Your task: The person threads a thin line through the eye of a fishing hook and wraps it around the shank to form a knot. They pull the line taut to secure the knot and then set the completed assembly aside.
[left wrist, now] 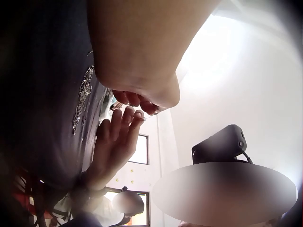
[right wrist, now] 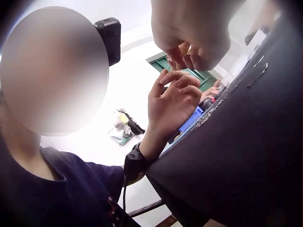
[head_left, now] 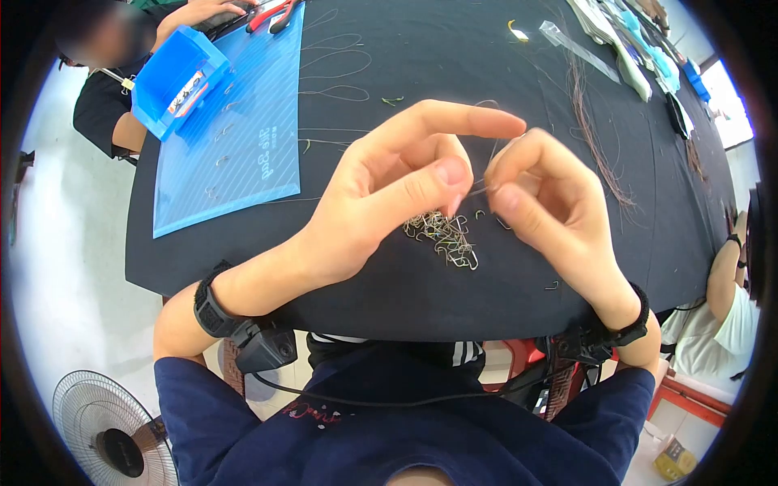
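Note:
Both hands are raised over a pile of small metal hooks (head_left: 442, 235) on the black cloth. My left hand (head_left: 381, 186) pinches a thin line between thumb and curled fingers, its index finger stretched toward the other hand. My right hand (head_left: 555, 190) pinches the same thin line (head_left: 480, 192) between thumb and index finger, close beside the left fingertips. Whether a hook is on the line between them cannot be told. In the left wrist view, the right hand (left wrist: 118, 142) appears beyond the left; in the right wrist view, the left hand (right wrist: 175, 106) has bent fingers.
At the left lie a blue sheet (head_left: 243, 138) with lines and hooks, a blue bin (head_left: 182, 81) and red pliers (head_left: 275, 16). A bundle of brown strands (head_left: 596, 134) and a clear plastic strip (head_left: 579, 50) are at the right. Other people sit at both sides.

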Available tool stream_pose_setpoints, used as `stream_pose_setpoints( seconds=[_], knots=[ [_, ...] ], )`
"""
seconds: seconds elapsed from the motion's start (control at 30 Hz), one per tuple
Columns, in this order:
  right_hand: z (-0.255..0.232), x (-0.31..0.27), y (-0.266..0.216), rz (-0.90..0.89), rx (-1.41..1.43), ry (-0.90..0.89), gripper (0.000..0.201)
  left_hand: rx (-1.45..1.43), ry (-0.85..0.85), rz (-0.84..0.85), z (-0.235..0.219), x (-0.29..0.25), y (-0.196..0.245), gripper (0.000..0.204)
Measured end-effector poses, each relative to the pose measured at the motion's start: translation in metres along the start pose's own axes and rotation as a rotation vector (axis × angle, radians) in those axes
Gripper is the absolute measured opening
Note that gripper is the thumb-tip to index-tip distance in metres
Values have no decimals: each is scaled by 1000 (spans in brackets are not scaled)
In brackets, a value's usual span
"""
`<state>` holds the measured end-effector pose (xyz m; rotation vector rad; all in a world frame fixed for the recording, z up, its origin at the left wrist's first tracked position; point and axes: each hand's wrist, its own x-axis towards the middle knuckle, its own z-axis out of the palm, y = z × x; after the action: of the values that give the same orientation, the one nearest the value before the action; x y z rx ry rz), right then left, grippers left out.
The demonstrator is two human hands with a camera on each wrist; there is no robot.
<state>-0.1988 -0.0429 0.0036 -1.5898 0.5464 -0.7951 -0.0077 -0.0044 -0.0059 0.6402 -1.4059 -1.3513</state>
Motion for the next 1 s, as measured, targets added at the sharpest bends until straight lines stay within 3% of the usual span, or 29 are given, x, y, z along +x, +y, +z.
stream_pose_setpoints(
  seconds=[0.03,0.17,0.37,0.57,0.9,1.0],
  knots=[
    [0,-1,-9,70,99,14,9,-12,13,-17,-1,0,2,42],
    [-4,-3,-10,61,109,105,11,-72,48,-47,-3,-3,3,25],
    [-8,-2,-5,-52,162,179,11,-99,155,-72,-4,-5,6,19],
    [-9,-3,-5,-71,135,188,9,8,198,24,0,-4,3,19],
    [-14,0,-3,-204,123,324,6,255,200,-144,0,-8,8,20],
    [-13,2,-6,-153,82,448,7,414,172,-136,-3,-8,3,14]
  ],
)
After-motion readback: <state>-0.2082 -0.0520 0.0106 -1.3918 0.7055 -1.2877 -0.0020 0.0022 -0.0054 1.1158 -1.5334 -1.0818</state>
